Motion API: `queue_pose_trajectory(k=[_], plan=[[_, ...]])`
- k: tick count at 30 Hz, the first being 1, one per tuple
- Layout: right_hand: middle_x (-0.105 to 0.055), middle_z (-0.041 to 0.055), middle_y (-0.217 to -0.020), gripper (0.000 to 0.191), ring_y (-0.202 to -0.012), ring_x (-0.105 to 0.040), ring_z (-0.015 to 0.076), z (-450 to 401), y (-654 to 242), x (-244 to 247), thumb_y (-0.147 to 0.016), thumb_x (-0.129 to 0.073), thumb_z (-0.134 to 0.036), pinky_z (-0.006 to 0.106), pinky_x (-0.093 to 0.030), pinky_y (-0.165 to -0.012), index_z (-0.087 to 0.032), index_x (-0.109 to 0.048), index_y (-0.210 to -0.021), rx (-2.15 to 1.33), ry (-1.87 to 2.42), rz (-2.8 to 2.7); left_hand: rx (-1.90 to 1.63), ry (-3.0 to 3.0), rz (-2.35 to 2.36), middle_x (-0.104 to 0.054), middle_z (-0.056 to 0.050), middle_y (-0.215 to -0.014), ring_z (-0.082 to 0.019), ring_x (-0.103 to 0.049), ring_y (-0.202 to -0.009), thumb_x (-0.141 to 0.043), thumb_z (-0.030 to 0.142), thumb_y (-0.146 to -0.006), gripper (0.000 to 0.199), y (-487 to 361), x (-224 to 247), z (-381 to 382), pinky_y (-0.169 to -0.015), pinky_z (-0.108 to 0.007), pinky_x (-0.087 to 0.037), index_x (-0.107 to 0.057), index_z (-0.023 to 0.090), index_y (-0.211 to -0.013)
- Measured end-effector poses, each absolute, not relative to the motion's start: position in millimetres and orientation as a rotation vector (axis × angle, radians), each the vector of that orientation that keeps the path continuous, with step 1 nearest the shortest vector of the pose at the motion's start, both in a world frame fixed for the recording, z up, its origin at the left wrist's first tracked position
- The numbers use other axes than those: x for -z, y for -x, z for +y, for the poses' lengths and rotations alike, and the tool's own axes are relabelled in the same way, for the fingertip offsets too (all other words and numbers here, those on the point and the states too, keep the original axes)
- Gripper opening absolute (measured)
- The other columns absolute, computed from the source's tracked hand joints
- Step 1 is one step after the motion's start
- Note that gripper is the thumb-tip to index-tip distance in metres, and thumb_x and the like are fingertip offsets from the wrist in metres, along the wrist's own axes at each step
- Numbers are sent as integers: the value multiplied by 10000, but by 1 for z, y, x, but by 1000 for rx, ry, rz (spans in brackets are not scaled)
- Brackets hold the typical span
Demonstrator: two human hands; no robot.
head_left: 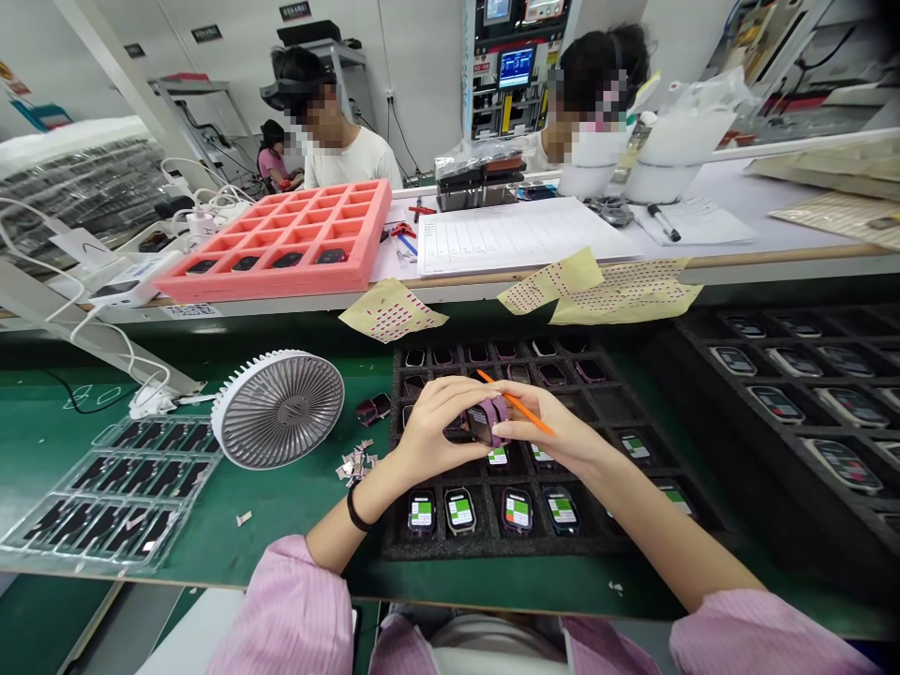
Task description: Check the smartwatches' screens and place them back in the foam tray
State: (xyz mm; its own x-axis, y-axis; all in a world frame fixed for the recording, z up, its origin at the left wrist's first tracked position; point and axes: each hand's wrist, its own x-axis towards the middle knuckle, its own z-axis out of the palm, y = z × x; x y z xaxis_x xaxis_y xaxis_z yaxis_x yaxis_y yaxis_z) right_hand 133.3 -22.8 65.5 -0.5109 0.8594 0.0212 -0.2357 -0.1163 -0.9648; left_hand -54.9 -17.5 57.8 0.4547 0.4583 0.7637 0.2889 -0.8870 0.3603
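My left hand is closed around a purple-framed smartwatch case, held above the black foam tray. From the other side my right hand grips a slim orange stick, its fingers also touching the purple case. The fingers hide part of the case. Below the hands, several watch cases with lit green-and-white screens, such as one watch, lie in the tray's compartments; cases further back have dark screens.
A white fan stands left of the tray. Small scraps lie beside it. Further left is a clear plastic tray of black parts. Another foam tray is at right. The shelf carries a pink foam tray and papers. Other people sit beyond.
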Motion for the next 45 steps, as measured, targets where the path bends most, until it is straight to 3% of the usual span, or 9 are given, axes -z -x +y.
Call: queue_pose_trajectory(k=[9, 12, 15, 18, 20, 24, 34, 40, 45], plan=[[-721, 22, -892, 418, -830, -683, 177, -28, -126, -65, -649, -828, -360, 308, -559, -752, -215, -674, -1010, -1626, 789, -1378, -1441, -2514, 663, -717, -87, -1074, -233, -645, -1017, -767, 237, -721, 486, 54, -60, -20, -884, -408, -513, -591, 200, -1173], [-733, 46, -917, 402, -830, -686, 179, -28, -133, -72, -742, -759, -417, 318, -561, -763, -217, -676, -1081, -1454, 806, -1436, -1448, -2492, 692, -710, -95, -1088, -255, -626, -1085, -783, 240, -705, 499, 55, -61, -19, -925, -432, -506, -602, 196, -1168], [-746, 68, -823, 431, -653, -671, 169, -31, -149, -80, -910, -499, -536, 287, -542, -555, -215, -695, -1121, -1192, 653, -1363, -1435, -2442, 695, -696, -106, -1127, -259, -615, -1126, -786, 246, -710, 520, 59, -62, -18, -951, -440, -506, -593, 195, -1190], [-727, 85, -648, 517, -474, -600, 166, -39, -163, -85, -963, -371, -507, 278, -444, -391, -203, -786, -917, -989, 498, -1369, -1434, -2376, 699, -687, -114, -1145, -228, -650, -1055, -787, 245, -715, 529, 61, -63, -18, -906, -398, -540, -582, 194, -1200], [-720, 86, -605, 487, -456, -587, 162, -43, -166, -86, -969, -400, -414, 276, -433, -386, -203, -802, -792, -866, 482, -1402, -1443, -2354, 716, -690, -111, -1130, -221, -656, -1035, -796, 248, -704, 529, 61, -64, -19, -889, -382, -549, -588, 192, -1187], [-727, 69, -608, 453, -457, -599, 161, -45, -160, -84, -974, -404, -312, 265, -433, -373, -204, -805, -792, -801, 477, -1461, -1477, -2345, 702, -691, -113, -1120, -224, -654, -1033, -800, 246, -698, 530, 60, -63, -19, -891, -382, -549, -593, 187, -1182], [-685, 68, -562, 498, -453, -577, 168, -51, -156, -83, -977, -413, -388, 298, -417, -381, -208, -781, -695, -796, 669, -1449, -1484, -2421, 714, -680, -128, -1128, -215, -659, -1027, -759, 200, -733, 511, 59, -62, -22, -865, -371, -568, -574, 180, -1209], [-699, 39, -623, 462, -487, -587, 149, -56, -156, -82, -1000, -379, -309, 298, -446, -440, -243, -789, -798, -743, 660, -1490, -1488, -2456, 744, -678, -120, -1120, -215, -664, -1014, -746, 179, -737, 515, 57, -60, -23, -859, -363, -577, -571, 183, -1222], [-678, 36, -573, 492, -499, -594, 155, -57, -158, -85, -1002, -363, -311, 302, -449, -459, -238, -794, -775, -805, 620, -1502, -1425, -2439, 739, -676, -111, -1128, -211, -667, -1008, -744, 185, -737, 516, 55, -62, -25, -861, -356, -577, -574, 190, -1224]])
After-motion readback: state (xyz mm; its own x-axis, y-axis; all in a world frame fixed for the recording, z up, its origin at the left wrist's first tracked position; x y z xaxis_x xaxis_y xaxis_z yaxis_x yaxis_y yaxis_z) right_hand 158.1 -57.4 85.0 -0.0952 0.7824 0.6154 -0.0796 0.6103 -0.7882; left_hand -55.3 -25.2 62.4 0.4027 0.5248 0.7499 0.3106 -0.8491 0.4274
